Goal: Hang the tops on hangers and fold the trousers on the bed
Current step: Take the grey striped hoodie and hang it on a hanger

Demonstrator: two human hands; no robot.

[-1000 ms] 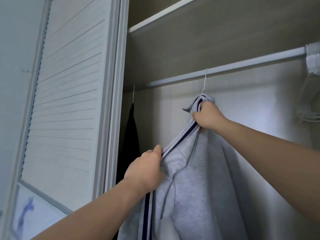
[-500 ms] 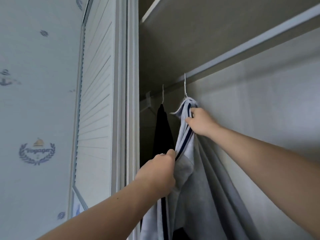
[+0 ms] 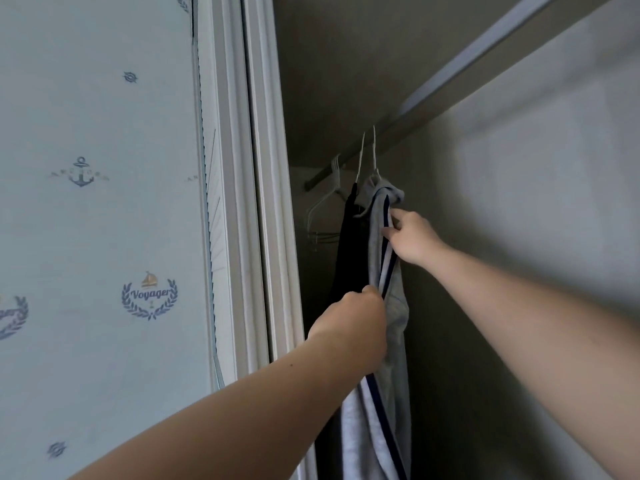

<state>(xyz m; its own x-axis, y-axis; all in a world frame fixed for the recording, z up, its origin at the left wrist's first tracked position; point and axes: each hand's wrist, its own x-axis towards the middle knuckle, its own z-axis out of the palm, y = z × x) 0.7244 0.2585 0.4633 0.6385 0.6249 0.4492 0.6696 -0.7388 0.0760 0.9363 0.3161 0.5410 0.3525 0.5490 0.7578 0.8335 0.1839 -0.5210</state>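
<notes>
Grey top (image 3: 396,313) gripped by left hand (image 3: 353,323), right hand (image 3: 415,237) touching higher

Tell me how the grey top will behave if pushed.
Floppy, likely: the grey top hangs in loose folds and bunches where the left hand grips it. Probably light, since a thin hanger hook carries it. Pushed, it should swing or slide along the rail.
</notes>
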